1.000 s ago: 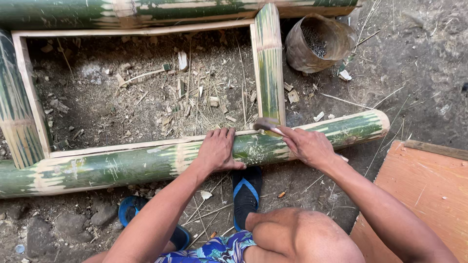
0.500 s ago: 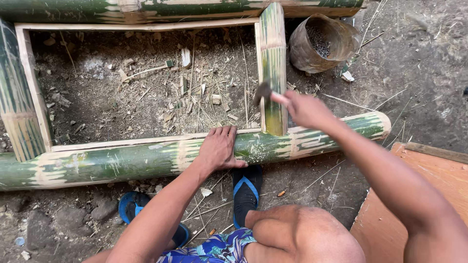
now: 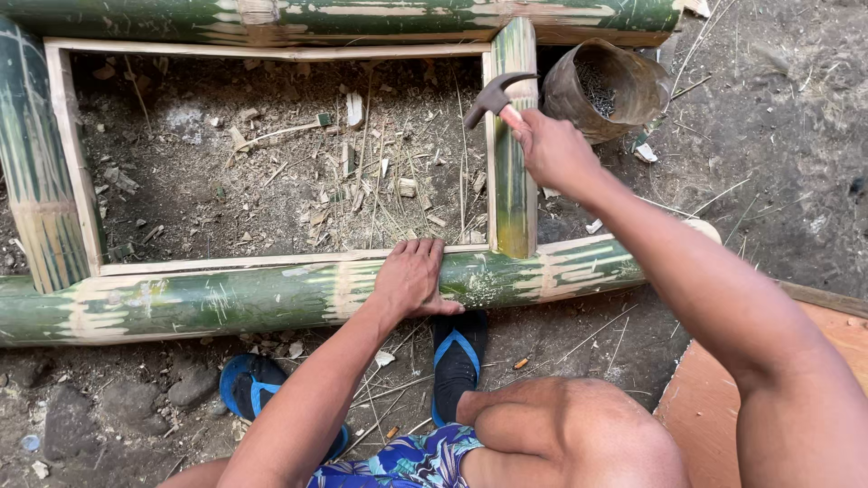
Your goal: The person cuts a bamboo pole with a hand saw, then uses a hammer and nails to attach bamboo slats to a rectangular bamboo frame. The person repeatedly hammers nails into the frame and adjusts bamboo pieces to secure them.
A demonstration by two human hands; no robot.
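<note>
Your right hand (image 3: 553, 149) hid the handle of the hammer (image 3: 493, 93); only its head showed. The far bamboo pole (image 3: 344, 20) ran off the top edge, the orange board (image 3: 818, 348) off the right. The contents of the rusty can (image 3: 608, 86) were too small to identify.

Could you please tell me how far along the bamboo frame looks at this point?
Done: the bamboo frame already stands as a closed rectangle with its upright piece seated on the near pole. In hand: the left hand presses that pole while the right hand holds a hammer raised. Left: cannot tell; a can of nails waits nearby.
</note>
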